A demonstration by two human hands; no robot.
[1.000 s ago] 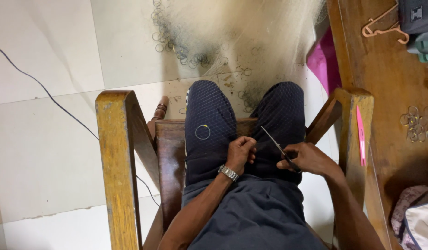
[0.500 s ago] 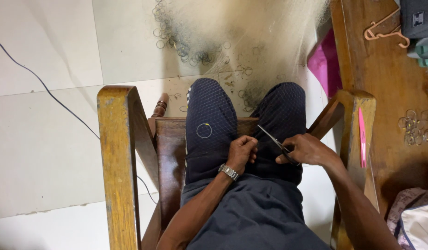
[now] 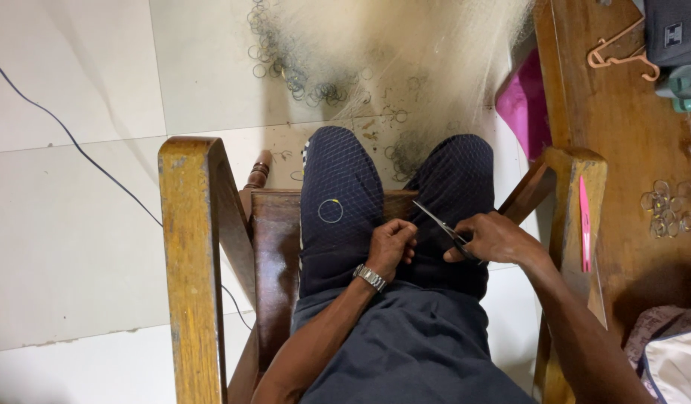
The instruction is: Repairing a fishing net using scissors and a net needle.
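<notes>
A person seated in a wooden chair (image 3: pixel 192 247) works over their own lap, seen from above. Nearest the camera, dark shorts (image 3: pixel 413 352) cover the thighs. The left hand (image 3: pixel 392 247), a metal watch (image 3: pixel 369 277) on its wrist, is curled shut with its grip pinching fine netting (image 3: pixel 338 179) drawn across the knees. Just beside it, the right hand (image 3: pixel 495 238) has its grip closed through the handles of a pair of scissors (image 3: pixel 442 228), whose blades are parted and point up and left toward the left hand, the tip lying between the two knees. A small ring (image 3: pixel 330 211) rests in the mesh on the left thigh.

To the right, a pink strip (image 3: pixel 585 224) lies along the chair's armrest, and beyond it a wooden surface (image 3: pixel 622 150) carries a cluster of clear rings (image 3: pixel 667 208), a pale clothes hanger (image 3: pixel 622 52) and a dark box (image 3: pixel 674 30). A bundle of cloth (image 3: pixel 671 355) sits at the lower right corner.

Farther out, the pale net spreads in a heap over the tiled floor (image 3: pixel 76 187), with many dark rings (image 3: pixel 300 71) strung along its edge. A thin dark cable (image 3: pixel 68 135) trails across the tiles at left, and a magenta item (image 3: pixel 526 112) shows against the wooden surface.
</notes>
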